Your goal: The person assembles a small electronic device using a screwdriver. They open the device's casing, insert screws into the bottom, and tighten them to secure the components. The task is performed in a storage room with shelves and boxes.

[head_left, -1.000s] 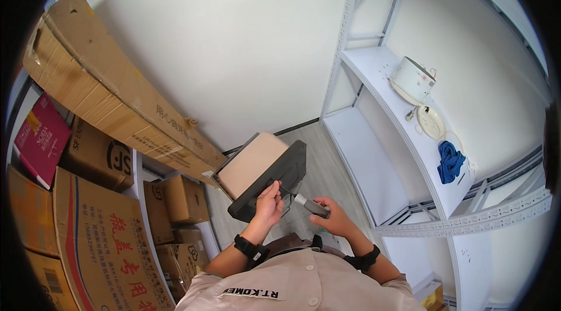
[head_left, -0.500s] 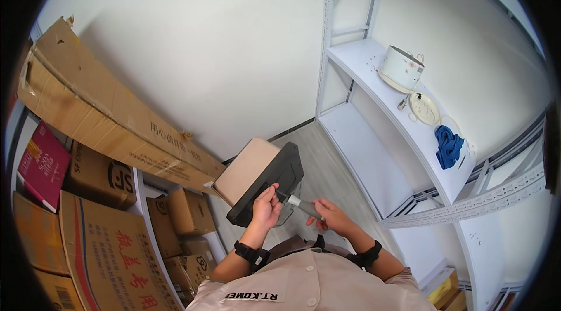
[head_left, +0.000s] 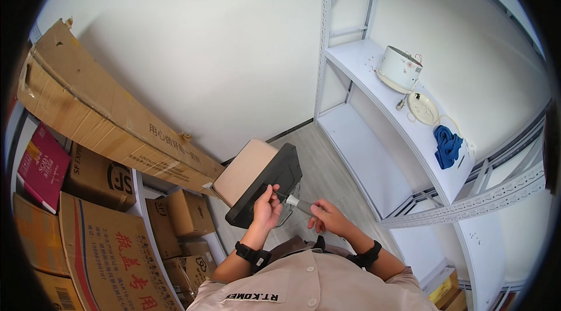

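My right hand (head_left: 329, 218) is closed round the grey handle of a screwdriver (head_left: 302, 204), which has a pale collar and points up and left. Its tip end meets my left hand (head_left: 267, 209), whose thumb and fingers are pinched together by the dark shaft. What they hold is too small to make out. Both hands are in front of a tilted black panel-like piece (head_left: 273, 179) with a beige block (head_left: 245, 168) on its far side. The left fingers are at the panel's near face, and whether they touch it is hard to tell.
Left, a long cardboard box (head_left: 111, 101) lies above stacked cartons (head_left: 111, 247) and a magenta box (head_left: 44, 165). On the right, a white shelf (head_left: 356, 57) holds a white round pot body (head_left: 401, 68), a cream disc (head_left: 423, 108) and a blue cloth (head_left: 447, 147).
The screwdriver and right hand have shifted very slightly. The left hand keeps its pinch at nearly the same place, and the whole view has moved a little.
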`<state>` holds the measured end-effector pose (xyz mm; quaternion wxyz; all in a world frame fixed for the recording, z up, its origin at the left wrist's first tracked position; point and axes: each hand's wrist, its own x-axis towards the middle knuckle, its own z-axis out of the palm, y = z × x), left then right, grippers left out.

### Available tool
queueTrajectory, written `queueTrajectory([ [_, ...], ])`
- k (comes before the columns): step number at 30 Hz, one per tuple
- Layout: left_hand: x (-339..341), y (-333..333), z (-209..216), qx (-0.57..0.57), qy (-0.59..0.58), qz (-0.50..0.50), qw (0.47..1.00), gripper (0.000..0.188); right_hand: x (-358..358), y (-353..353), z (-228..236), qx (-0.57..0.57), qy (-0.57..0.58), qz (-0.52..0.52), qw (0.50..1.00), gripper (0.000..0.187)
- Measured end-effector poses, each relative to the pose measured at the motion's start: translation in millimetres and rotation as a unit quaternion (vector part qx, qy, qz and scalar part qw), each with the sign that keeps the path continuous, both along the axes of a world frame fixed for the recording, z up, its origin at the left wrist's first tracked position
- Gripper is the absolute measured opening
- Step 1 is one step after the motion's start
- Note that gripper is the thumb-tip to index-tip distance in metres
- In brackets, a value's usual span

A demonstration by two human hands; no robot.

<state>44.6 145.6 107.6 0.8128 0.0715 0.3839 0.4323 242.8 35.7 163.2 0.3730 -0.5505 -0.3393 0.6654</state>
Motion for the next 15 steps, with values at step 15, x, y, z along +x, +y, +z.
queueTrajectory([
  [15, 5.6, -5.5, -1.2, 0.046, 0.116, 0.003, 0.992, 0.024, -2.6, -0.2, -1.3, 0.023, -0.036, 0.033, 0.999, 0.044],
])
